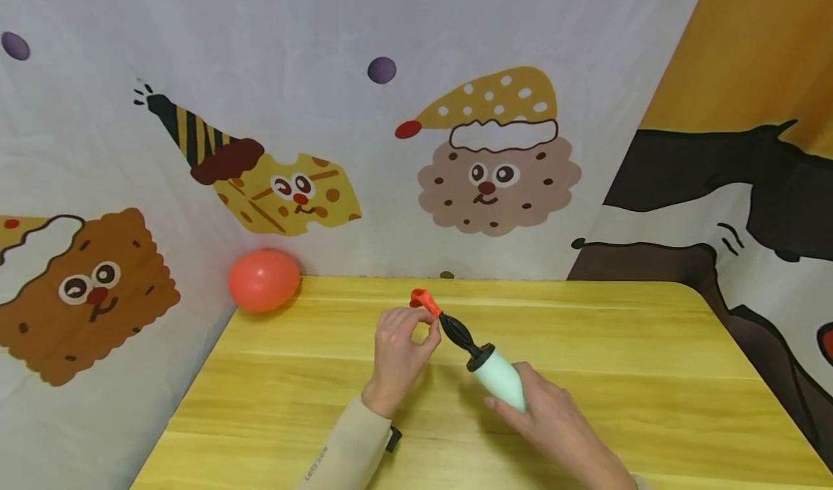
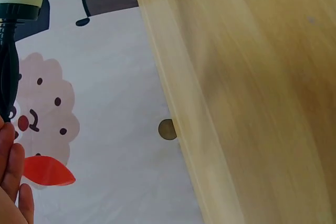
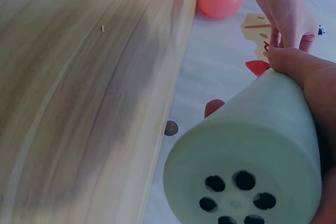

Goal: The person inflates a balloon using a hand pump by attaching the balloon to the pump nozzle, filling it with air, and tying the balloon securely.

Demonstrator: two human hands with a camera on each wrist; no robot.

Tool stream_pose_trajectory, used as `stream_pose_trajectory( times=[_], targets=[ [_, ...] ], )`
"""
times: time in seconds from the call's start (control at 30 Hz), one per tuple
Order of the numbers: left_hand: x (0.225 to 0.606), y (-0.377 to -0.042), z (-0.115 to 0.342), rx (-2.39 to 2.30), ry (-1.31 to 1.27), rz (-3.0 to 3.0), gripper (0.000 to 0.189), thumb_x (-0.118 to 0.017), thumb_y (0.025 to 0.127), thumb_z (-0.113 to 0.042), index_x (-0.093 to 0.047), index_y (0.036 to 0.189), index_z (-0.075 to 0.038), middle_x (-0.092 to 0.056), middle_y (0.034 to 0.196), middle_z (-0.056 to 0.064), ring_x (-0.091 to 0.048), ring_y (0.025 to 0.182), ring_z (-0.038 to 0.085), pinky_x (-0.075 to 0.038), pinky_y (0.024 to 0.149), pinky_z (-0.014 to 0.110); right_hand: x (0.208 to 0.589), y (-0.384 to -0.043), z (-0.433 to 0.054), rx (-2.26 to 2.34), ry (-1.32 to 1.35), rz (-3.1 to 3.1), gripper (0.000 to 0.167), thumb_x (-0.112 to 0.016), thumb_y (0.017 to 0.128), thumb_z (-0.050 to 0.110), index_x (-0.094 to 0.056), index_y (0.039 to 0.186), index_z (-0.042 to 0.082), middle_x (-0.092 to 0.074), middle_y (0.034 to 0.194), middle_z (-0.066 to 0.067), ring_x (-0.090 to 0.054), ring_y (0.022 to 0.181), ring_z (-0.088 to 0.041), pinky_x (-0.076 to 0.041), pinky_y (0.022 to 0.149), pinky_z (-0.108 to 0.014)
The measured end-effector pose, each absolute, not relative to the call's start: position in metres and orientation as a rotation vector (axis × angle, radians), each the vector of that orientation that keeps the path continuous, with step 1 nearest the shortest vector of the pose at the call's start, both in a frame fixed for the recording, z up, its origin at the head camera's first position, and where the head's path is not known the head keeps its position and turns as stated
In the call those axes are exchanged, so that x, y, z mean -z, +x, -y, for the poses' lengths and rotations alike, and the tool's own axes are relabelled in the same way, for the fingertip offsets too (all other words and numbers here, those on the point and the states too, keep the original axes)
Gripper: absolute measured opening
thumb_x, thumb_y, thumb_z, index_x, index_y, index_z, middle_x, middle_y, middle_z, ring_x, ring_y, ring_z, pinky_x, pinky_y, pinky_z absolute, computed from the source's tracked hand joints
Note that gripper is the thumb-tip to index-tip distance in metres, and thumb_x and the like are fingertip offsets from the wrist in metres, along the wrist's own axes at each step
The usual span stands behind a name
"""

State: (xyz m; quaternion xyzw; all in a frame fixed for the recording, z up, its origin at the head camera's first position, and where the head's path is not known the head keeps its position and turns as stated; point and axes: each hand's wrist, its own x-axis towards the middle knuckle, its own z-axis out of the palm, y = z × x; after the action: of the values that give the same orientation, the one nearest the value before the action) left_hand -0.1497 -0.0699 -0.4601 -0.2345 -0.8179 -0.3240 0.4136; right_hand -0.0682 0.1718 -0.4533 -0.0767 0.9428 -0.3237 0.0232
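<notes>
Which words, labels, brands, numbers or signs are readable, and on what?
Nothing I can quote reliably.
Left sleeve: small dark lettering, too small and slanted to read for certain.
Mint-green pump, limp red balloon, round red balloon, table: no text visible.
Backdrop: cartoon prints, no lettering visible.

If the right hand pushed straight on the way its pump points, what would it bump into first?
Probably the left hand, pinching the limp balloon at the tip of the pump; depth is hard to judge, so the right hand might only brush past it.
</notes>
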Motion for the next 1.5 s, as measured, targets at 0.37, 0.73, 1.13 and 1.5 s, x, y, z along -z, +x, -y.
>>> stream_pose_trajectory(
  times=[0.37,0.73,1.13,1.5],
  targets=[
    [0.467,-0.152,0.065,0.976,-0.548,1.980,0.012,-0.078,0.079,0.002,-0.073,0.086,-0.007,-0.075,0.084,0.003,-0.070,0.078,0.020,-0.057,0.077,0.042,0.453,-0.069,-0.170,0.994,-0.255,-2.940,0.059,-0.083,0.086,0.047,-0.061,0.121,0.005,-0.063,0.087,0.001,-0.055,0.069,-0.011,-0.049,0.060,-0.032],
    [0.468,-0.147,0.060,1.472,-0.315,2.019,0.006,-0.073,0.095,-0.013,-0.075,0.092,-0.008,-0.075,0.088,-0.001,-0.071,0.086,0.017,-0.057,0.082,0.041,0.455,-0.072,-0.169,1.024,-0.277,-2.927,0.057,-0.083,0.086,0.047,-0.062,0.120,0.006,-0.063,0.087,0.003,-0.055,0.070,-0.010,-0.049,0.061,-0.031],
    [0.458,-0.143,0.052,2.835,-0.056,1.459,0.026,-0.057,0.108,-0.026,-0.066,0.123,-0.006,-0.068,0.128,0.008,-0.062,0.122,0.025,-0.047,0.105,0.043,0.456,-0.073,-0.168,1.031,-0.285,-2.939,0.059,-0.083,0.085,0.047,-0.061,0.121,0.006,-0.063,0.088,0.003,-0.055,0.071,-0.010,-0.049,0.061,-0.031],
    [0.463,-0.138,0.038,2.911,-0.164,1.367,0.022,-0.050,0.111,-0.024,-0.067,0.113,-0.010,-0.072,0.119,0.003,-0.061,0.126,0.026,-0.044,0.111,0.041,0.459,-0.071,-0.164,1.092,-0.298,-2.916,0.058,-0.085,0.084,0.046,-0.062,0.119,0.005,-0.061,0.085,0.004,-0.055,0.070,-0.009,-0.049,0.060,-0.029]
  ],
)
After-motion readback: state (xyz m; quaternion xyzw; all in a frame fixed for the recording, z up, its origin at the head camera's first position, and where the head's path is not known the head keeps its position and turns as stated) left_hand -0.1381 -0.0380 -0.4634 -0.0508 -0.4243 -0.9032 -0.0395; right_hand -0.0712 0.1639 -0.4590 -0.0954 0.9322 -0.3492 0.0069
